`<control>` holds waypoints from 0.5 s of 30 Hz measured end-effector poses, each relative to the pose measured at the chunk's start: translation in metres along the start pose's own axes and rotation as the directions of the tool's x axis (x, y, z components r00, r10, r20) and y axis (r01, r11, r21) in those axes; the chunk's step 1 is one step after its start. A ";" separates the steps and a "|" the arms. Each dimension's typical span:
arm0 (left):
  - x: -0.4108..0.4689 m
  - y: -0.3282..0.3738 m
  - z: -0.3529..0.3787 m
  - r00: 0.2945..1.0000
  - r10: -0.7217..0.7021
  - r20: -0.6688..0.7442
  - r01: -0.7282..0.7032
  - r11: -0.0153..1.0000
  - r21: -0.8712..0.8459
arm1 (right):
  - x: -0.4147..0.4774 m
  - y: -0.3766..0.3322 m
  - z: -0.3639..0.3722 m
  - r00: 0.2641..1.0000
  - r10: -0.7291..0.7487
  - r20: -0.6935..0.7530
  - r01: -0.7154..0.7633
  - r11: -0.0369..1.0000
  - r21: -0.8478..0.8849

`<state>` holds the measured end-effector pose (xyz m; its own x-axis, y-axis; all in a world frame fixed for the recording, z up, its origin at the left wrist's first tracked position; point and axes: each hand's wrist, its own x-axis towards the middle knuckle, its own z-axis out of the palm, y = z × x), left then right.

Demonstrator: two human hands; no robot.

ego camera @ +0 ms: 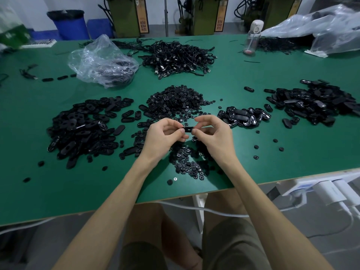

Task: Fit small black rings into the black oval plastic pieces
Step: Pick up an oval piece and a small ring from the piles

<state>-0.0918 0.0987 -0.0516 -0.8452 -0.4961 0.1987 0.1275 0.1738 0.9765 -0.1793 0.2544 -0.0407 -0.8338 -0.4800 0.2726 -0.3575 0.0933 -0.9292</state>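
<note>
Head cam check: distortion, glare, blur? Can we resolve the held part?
Head view: wide-angle distortion bows the near edge of the green table; corners dim and soft; glare on the clear plastic bag; centre sharp, but the black oval piece pinched between left hand and right hand shows little detail.

Orange label strips (143, 18) on the olive machines (121, 16) at twelve o'clock, dark printed characters near their lower ends, too blurred to read, no other legible text
</note>
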 end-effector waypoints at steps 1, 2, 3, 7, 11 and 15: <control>0.000 0.000 0.000 1.000 0.002 0.002 -0.002 1.000 -0.004 | 0.000 0.000 0.000 1.000 -0.002 -0.005 0.002 1.000 -0.006; 0.000 0.000 0.001 1.000 0.004 0.005 -0.004 1.000 -0.006 | 0.000 0.000 0.000 1.000 -0.006 -0.009 0.006 1.000 -0.014; 0.000 0.001 0.001 1.000 0.005 0.007 -0.005 1.000 -0.007 | 0.000 0.001 0.000 1.000 -0.011 -0.010 0.011 1.000 -0.025; -0.001 0.002 -0.001 1.000 0.006 -0.005 -0.006 1.000 -0.022 | -0.001 0.002 0.001 0.999 -0.035 -0.011 0.034 0.999 -0.041; -0.001 0.002 -0.001 1.000 -0.011 0.006 0.012 1.000 -0.028 | 0.000 0.003 0.002 0.999 -0.042 -0.029 0.040 0.998 -0.051; -0.002 0.003 -0.001 1.000 -0.013 0.027 0.014 0.999 -0.037 | 0.000 0.003 0.001 0.999 -0.034 -0.024 0.033 0.998 -0.050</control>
<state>-0.0895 0.0993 -0.0492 -0.8605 -0.4754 0.1834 0.1344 0.1354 0.9816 -0.1797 0.2536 -0.0436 -0.8311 -0.4615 0.3101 -0.4055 0.1214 -0.9060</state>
